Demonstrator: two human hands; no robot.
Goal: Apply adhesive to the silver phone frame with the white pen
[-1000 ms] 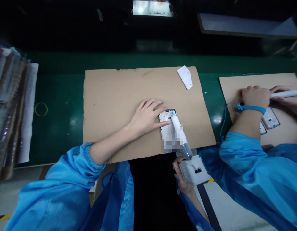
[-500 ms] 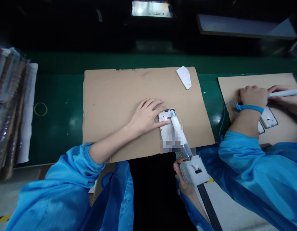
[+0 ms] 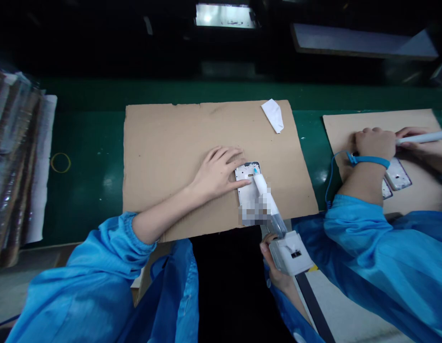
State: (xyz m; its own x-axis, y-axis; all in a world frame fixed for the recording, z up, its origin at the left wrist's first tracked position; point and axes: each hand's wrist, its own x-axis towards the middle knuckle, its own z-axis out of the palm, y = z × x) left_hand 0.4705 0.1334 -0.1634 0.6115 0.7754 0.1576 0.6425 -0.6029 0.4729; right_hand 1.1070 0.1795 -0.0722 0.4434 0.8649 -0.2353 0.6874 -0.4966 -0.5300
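Note:
A phone frame [image 3: 244, 190], pale inside with a dark top edge, lies on a cardboard sheet [image 3: 163, 143]. My left hand [image 3: 218, 174] rests flat with fingers spread at the frame's left side; its thumb lies over the inner face and its index finger is near the top corner. My right hand [image 3: 272, 259] is wrapped round a white dispensing gun [image 3: 290, 252] with a clear and white barrel. The gun's small blue nozzle tip [image 3: 255, 171] is at the frame's upper right, but whether it touches is unclear. Pixel blocks hide the frame's lower part.
A scrap of white paper [image 3: 273, 116] lies on the cardboard's far right corner. Wrapped cardboard sheets [image 3: 16, 157] stand at the left, with a rubber band [image 3: 60, 162] beside them. To the right, a co-worker's hands [image 3: 376, 143] work over phone frames [image 3: 397, 174] on another cardboard sheet [image 3: 417, 202].
Almost nothing differs. The gun's body sits slightly further right, and its nozzle tip appears marginally further left and lower. My left hand stays on the frame.

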